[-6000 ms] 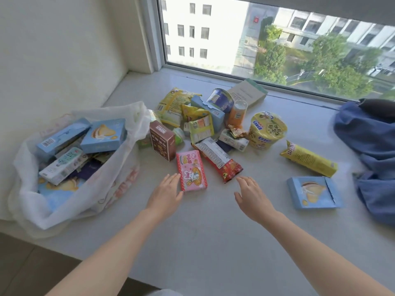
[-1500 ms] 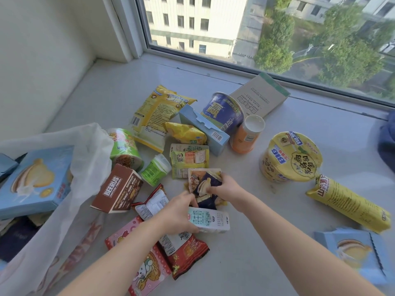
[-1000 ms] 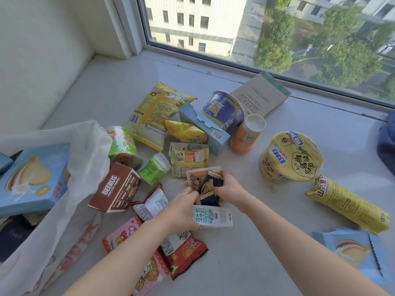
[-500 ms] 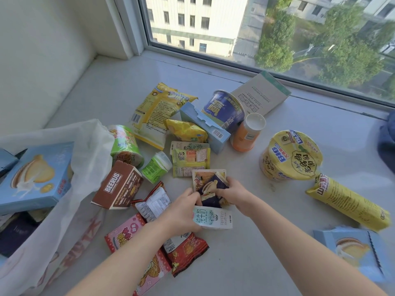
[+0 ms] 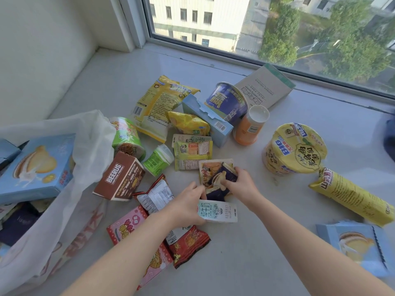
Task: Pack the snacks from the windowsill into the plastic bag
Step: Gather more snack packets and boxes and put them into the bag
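Snacks lie scattered on the pale windowsill (image 5: 245,253). My left hand (image 5: 188,205) grips a white milk carton (image 5: 218,211) just above the sill. My right hand (image 5: 241,185) pinches small dark and tan snack packets (image 5: 213,174) right behind the carton. The white plastic bag (image 5: 89,146) lies open at the left, with a blue cake box (image 5: 38,165) and other boxes inside it.
Around my hands lie a brown BEERUS box (image 5: 119,178), a pink box (image 5: 128,229), a red packet (image 5: 188,244), a green cup (image 5: 126,137), a yellow noodle bowl (image 5: 295,148), a yellow tube bag (image 5: 350,195) and a blue box (image 5: 359,246). The window frame runs along the back.
Both hands came forward from the sill's near side onto the pile. The left took the milk carton, the right took the small packets. In the last second they barely shift.
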